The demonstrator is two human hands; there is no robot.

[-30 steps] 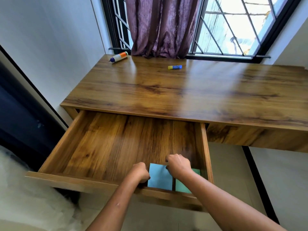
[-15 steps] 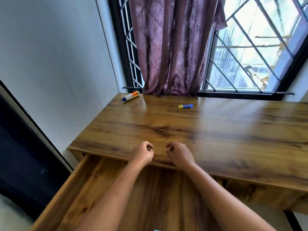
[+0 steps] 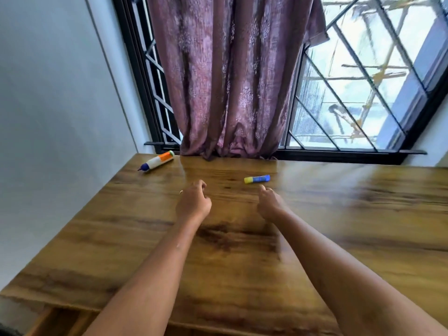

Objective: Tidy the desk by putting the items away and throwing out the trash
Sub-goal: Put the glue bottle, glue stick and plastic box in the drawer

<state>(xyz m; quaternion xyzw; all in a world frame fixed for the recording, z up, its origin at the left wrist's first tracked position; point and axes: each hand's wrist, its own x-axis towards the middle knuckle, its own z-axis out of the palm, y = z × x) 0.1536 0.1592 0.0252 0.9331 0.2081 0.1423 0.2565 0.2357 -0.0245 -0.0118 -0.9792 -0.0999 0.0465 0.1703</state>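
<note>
A blue and yellow glue stick (image 3: 257,179) lies on the wooden desk (image 3: 339,226) near the window. A white glue bottle (image 3: 157,161) with an orange band and blue cap lies at the desk's far left corner. My left hand (image 3: 193,202) hovers over the middle of the desk with loosely curled fingers and holds nothing. My right hand (image 3: 269,202) reaches forward, its fingertips just short of the glue stick, also empty. A corner of the open drawer (image 3: 55,321) shows at the bottom left.
A purple curtain (image 3: 232,76) hangs down to the desk's back edge in front of a barred window (image 3: 351,98). A white wall (image 3: 48,105) borders the desk on the left.
Both hands left the blue and green notes in the drawer and moved up and forward over the desk top. The view tilted up; the right hand now nears the glue stick.
</note>
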